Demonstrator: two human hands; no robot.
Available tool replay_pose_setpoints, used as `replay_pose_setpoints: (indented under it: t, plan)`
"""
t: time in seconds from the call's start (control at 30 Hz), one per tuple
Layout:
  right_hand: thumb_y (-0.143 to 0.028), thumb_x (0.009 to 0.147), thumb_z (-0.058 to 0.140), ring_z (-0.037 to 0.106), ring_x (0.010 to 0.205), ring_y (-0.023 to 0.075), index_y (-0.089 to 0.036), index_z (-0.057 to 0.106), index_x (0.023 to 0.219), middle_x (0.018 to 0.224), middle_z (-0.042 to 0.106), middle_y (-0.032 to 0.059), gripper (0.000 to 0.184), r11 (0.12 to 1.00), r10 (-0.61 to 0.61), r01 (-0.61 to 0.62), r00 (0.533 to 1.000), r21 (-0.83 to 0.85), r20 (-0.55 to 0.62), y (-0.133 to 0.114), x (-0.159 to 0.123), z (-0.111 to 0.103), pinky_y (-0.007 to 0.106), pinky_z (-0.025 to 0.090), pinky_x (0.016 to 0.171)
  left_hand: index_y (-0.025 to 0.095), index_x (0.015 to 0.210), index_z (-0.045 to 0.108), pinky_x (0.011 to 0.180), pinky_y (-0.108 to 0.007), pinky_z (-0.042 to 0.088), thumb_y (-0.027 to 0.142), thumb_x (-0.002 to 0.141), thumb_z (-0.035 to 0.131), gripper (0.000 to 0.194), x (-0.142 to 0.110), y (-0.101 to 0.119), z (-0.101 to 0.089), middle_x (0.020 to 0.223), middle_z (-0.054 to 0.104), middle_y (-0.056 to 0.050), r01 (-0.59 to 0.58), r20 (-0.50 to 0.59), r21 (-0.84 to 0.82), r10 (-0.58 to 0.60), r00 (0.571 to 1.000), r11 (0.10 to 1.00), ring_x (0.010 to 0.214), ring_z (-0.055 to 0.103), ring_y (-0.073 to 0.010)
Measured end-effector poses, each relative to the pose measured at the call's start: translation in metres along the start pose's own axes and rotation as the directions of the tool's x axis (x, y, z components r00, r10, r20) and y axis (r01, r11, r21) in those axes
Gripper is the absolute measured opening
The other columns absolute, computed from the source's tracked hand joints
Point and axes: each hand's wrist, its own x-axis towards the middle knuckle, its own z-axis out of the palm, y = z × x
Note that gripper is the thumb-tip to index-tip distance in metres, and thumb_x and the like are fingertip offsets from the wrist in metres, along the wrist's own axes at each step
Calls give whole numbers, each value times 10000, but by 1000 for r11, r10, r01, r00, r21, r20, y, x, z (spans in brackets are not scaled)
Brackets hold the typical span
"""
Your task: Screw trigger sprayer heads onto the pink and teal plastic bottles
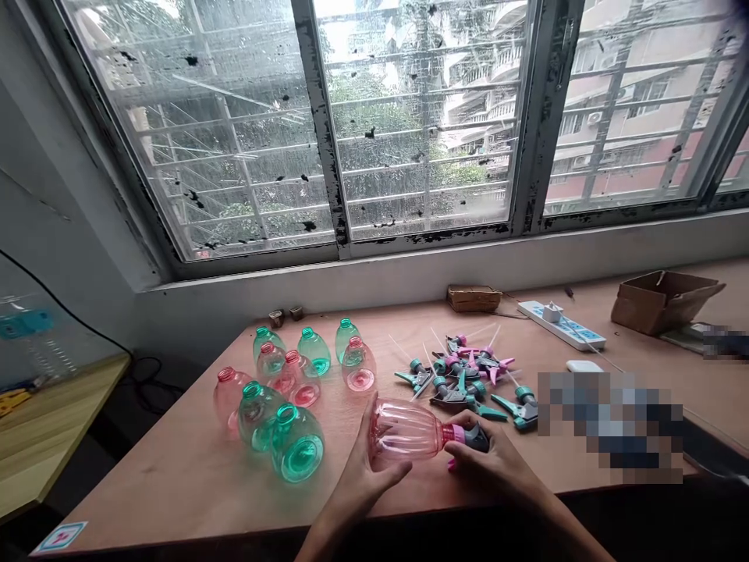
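Note:
A clear pink spray bottle [406,429] lies sideways above the table's front, its base to the left and its neck to the right. My left hand [367,472] is closed around the base, thumb along the near side. At the other end, my right hand [497,462] grips the grey and pink spray head [473,435], which sits on the bottle's neck. Part of a pink trigger shows below my right fingers. Just beyond my right hand is a pile of loose spray heads [462,378], some teal, some pink, with thin white tubes.
Several open green bottles [297,445] and pink bottles [358,365] stand at the left of the wooden table [193,468]. Toward the back right are a white power strip [562,325], a small cardboard box [473,298] and an open cardboard box [661,300]. A blurred patch covers items at right.

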Motion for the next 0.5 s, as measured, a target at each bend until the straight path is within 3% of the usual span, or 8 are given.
replay_pose_setpoints:
  t: [0.07,0.17,0.27,0.5]
  plan:
    - [-445,755,815,695,628,188,-181,647,929,749,650,-17,359,1000,-7,7,1000,-27,8,-1,0,0,290,578,606,280,1579,92,1132,-502,343,400,666,889,1218,0,0,0,1325,577,-134,-3,-2,6,3,1000,1000,1267,540,-344]
    - [-432,742,828,708,624,195,-180,645,918,745,663,-17,357,1000,2,-1,1000,-25,19,-2,0,0,283,572,595,212,1547,254,1040,-500,440,464,736,824,1022,0,3,-1,1303,582,-172,11,-4,16,-11,1000,1000,1177,596,-354]
    - [-442,748,819,695,610,181,-180,643,909,729,655,-24,355,1000,16,-16,1000,-7,17,-2,0,1,291,588,609,203,1506,360,1054,-492,433,419,766,808,891,-1,8,0,1328,578,-171,17,-6,26,-17,1000,1000,1205,582,-355]
    - [-481,753,805,625,571,149,-189,639,906,678,624,-35,369,998,41,-41,999,39,12,-3,-2,2,310,604,610,295,1571,174,1214,-475,221,324,704,861,1107,-4,10,5,1532,423,-111,-26,-11,30,27,1000,999,1424,380,-325]
